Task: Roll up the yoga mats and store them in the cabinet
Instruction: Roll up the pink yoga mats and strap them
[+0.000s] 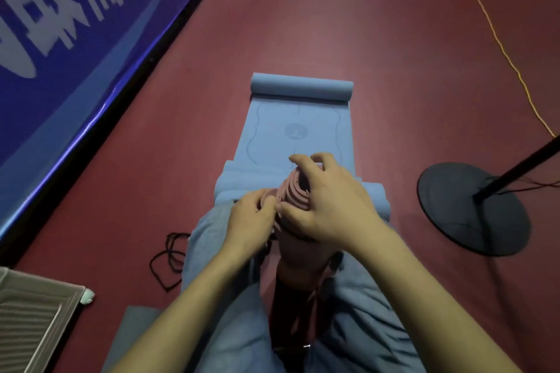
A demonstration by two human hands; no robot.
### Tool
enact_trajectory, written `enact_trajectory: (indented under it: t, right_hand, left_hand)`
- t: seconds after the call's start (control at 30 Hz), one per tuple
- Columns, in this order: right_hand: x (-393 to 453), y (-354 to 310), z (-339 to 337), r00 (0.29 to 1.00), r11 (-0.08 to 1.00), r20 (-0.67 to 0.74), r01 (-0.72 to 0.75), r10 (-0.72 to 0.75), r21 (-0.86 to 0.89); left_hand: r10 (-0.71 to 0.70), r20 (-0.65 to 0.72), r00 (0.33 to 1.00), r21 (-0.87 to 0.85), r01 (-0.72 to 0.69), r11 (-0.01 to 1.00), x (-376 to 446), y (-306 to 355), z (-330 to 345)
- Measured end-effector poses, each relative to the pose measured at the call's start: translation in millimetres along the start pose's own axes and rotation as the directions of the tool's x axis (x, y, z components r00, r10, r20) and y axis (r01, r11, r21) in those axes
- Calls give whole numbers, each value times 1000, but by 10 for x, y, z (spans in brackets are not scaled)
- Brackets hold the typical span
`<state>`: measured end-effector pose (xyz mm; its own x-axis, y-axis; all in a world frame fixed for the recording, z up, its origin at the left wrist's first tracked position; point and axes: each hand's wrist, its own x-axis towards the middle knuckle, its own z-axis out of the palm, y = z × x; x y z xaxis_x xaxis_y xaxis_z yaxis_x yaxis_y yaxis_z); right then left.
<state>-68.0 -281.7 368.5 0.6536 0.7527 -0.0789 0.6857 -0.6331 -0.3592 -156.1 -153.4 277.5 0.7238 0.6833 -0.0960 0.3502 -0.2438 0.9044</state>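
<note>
Both hands hold the pink roll (295,191) upright between the knees; right hand (325,200) curls over its top, left hand (251,215) pinches its edge; soft, springy foam, best gripped round the middle; blue mat (300,130) lies beyond.

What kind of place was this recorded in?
Probably a gym or sports hall: a dark red sports-type floor, a big blue banner with white lettering along the wall, and yoga mats, one blue mat partly unrolled.

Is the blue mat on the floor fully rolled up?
No. The blue mat has a flat stretch between the rolls at its two ends, lying on the floor.
</note>
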Motion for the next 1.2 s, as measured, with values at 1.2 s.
enact_trajectory:
  t: [1.2]
  right_hand:
    - [-222, 82, 154, 969, 992, -230, -110, 94, -57]
  left_hand:
    - [36, 76, 996, 50, -39, 998, 14, -31, -139]
